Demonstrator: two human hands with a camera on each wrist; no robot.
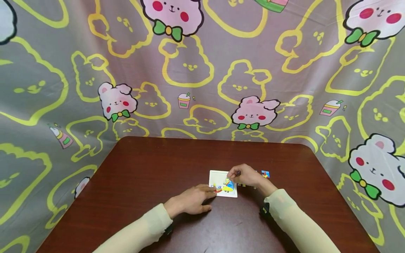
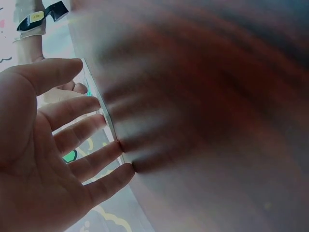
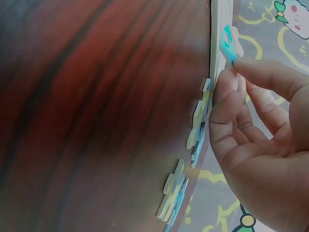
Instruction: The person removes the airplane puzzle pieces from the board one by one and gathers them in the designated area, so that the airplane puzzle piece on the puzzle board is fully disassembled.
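A white-framed jigsaw puzzle board [image 1: 216, 174] lies on the table, with several colourful pieces [image 1: 228, 189] set in its lower part. My left hand [image 1: 193, 200] has its fingers extended, the tips resting on the board's left side; in the left wrist view those fingers [image 2: 99, 153] reach its thin edge. Above the board's right side, my right hand [image 1: 246, 175] pinches a puzzle piece [image 3: 229, 44] between thumb and forefinger. The piece shows blue on one face. In the head view the fingers mostly hide it.
To the right of the board lie loose puzzle pieces [image 1: 265, 174], partly behind the right hand and wrist. The right wrist view shows loose pieces [image 3: 198, 121] near the board and a small stack [image 3: 172, 191]. A patterned curtain [image 1: 202, 95] hangs behind the brown table [image 1: 152, 165].
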